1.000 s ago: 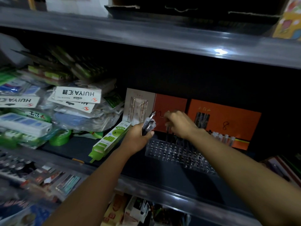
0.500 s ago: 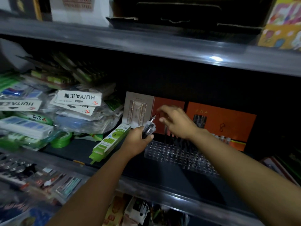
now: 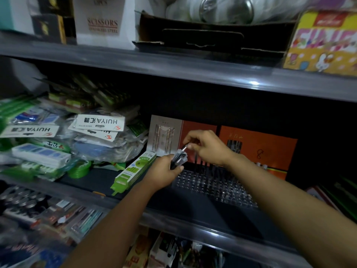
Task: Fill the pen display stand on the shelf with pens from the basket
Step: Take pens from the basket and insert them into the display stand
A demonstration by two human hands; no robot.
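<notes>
1. Far left of shelf (image 3: 119, 200): bagged stationery packs (image 3: 96, 132) and a green boxed item (image 3: 133, 171) lying just beside the stand. Not part of the job.
2. Left hand (image 3: 164, 175): fingers curled tight round a bundle of pens (image 3: 178, 158), tips pointing up and right. Supply is in hand, just left of the stand's near corner. Basket not in view.
3. Right hand (image 3: 207, 147): thumb and forefinger pinch the top of one pen at the upper end of the bundle, other fingers loosely curled. Looks like pulling the next pen out; can't tell if it's clear of the bundle.
4. Pen display stand (image 3: 212, 184): clear grid of holes on the shelf, below and right of both hands. A few dark pens stand in the back row under the right hand; front rows look empty.
5. Orange backing cards (image 3: 258, 149) behind the stand.
6. Judgement: early stage. One partial back row filled, most holes left.
</notes>
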